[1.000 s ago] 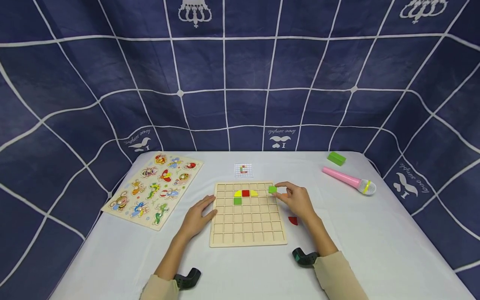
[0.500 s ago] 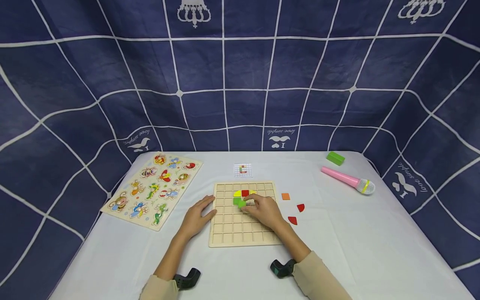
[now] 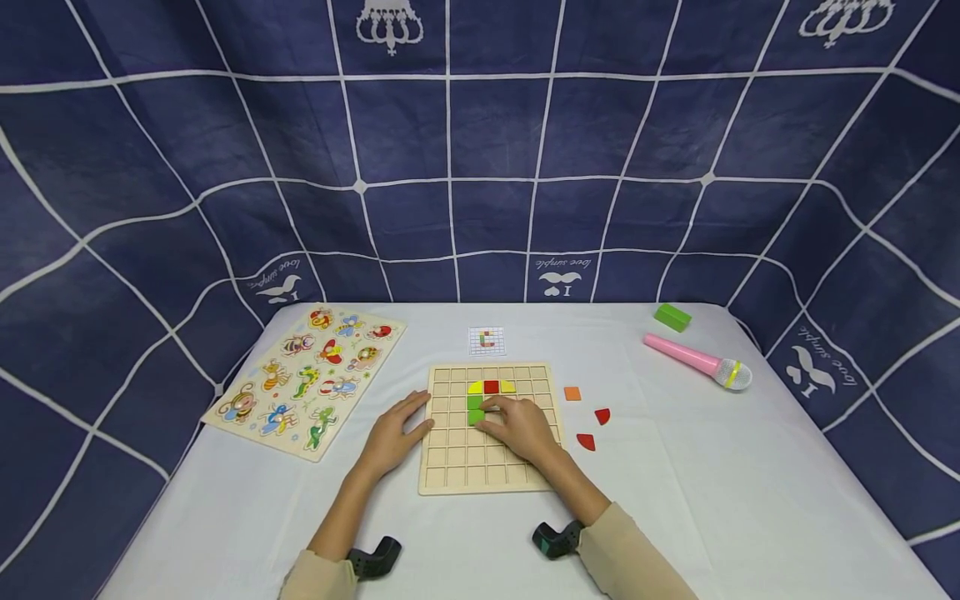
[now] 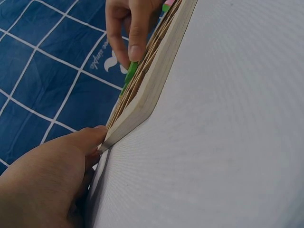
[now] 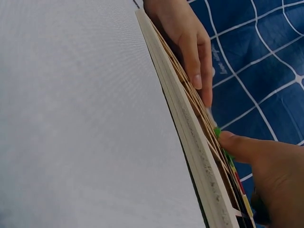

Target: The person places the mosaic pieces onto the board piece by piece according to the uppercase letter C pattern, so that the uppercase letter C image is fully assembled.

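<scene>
A wooden grid board lies in the middle of the table. My right hand pinches a green square tile between thumb and fingers, low at a cell of the board. Directly above that cell sits another green square. A red square lies in the row above, flanked by a yellow rounded piece and a second yellow piece. My left hand rests against the board's left edge, fingers extended; its thumb touches the board's corner area in the left wrist view.
Right of the board lie an orange square and two red quarter-round pieces. A printed pattern card is behind the board. An insect peg puzzle stands left; a pink toy microphone and green block are back right.
My right hand has carried the green square from the board's right edge leftward and lowered it to the cell below the other green square. The left hand has stayed in place.
</scene>
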